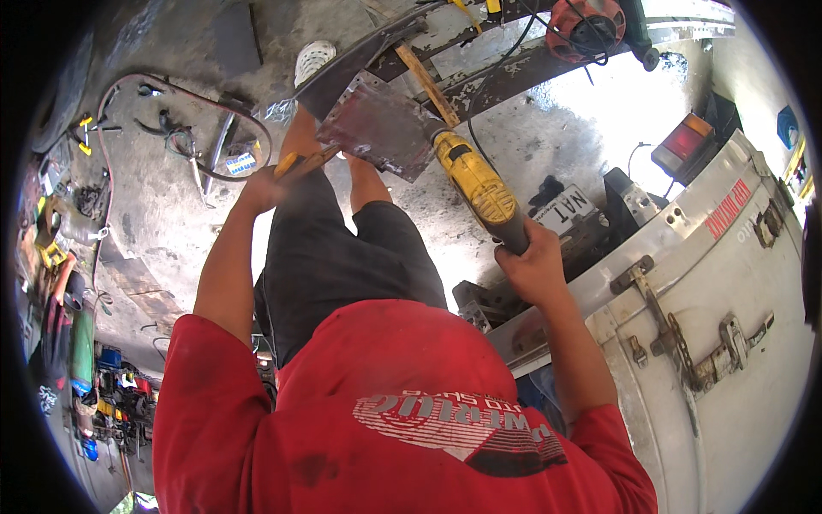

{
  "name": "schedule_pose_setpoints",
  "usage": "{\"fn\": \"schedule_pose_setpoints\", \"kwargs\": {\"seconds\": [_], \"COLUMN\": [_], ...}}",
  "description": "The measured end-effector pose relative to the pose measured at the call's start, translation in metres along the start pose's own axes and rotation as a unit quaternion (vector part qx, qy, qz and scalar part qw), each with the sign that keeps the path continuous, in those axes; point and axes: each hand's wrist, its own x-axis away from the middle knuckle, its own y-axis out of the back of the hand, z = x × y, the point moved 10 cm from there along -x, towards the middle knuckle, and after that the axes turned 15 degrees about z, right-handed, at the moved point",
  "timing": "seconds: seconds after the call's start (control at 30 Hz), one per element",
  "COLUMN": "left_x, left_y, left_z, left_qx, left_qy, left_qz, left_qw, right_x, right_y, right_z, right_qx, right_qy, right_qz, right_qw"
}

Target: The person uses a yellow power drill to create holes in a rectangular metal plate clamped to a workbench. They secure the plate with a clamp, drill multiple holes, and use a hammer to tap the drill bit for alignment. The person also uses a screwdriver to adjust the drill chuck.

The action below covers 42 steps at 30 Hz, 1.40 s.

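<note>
My right hand point(535, 264) is closed round the dark rear end of a yellow angle grinder point(476, 182). The grinder's head meets the right edge of a reddish-brown metal plate point(377, 127); its disc is hidden from me. My left hand point(262, 190) grips a tool with yellow-orange handles, which looks like pliers point(306, 163). Its far end reaches the plate's lower left edge, and I cannot make out the jaws. The plate is held out beyond my knees, tilted, with its surface scuffed.
To my right stands a whitish vehicle panel point(685, 283) with metal latches and a red tail light point(685, 147). A licence plate point(563, 210) lies beside it. Ahead are a long dark metal beam point(488, 94), a wooden strip point(428, 86) and a red round machine point(586, 30). A hose point(107, 163) and tools lie left.
</note>
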Motion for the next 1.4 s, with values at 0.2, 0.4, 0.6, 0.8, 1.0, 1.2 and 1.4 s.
{"fn": "schedule_pose_setpoints", "kwargs": {"seconds": [0.2,0.4,0.6,0.8,1.0,1.2,1.4], "left_x": [0.008,0.009,0.008,0.009,0.01,0.004,0.007], "left_y": [-0.004,0.008,0.007,0.003,0.011,0.006,0.007], "left_z": [0.029,0.049,0.024,0.02,0.014,0.026,0.026], "left_qx": [0.044,0.028,0.04,0.035,0.022,0.034,0.039], "left_qy": [-0.008,0.012,0.001,0.0,0.002,0.008,0.013], "left_qz": [-0.023,-0.048,-0.058,-0.066,-0.066,-0.07,-0.066], "left_qw": [0.999,0.998,0.998,0.997,0.998,0.997,0.997], "right_x": [-0.006,-0.009,-0.024,-0.03,-0.034,-0.035,-0.046], "right_y": [-0.002,-0.007,-0.013,-0.01,-0.007,-0.003,0.008], "right_z": [-0.005,-0.007,0.012,0.015,0.017,0.028,0.049], "right_qx": [-0.003,-0.024,-0.012,0.014,0.017,0.021,0.116], "right_qy": [0.01,0.036,0.034,0.038,0.026,0.028,0.036], "right_qz": [0.008,0.003,0.003,-0.009,-0.01,-0.01,-0.007], "right_qw": [1.0,0.999,0.999,0.999,0.999,0.999,0.993]}}
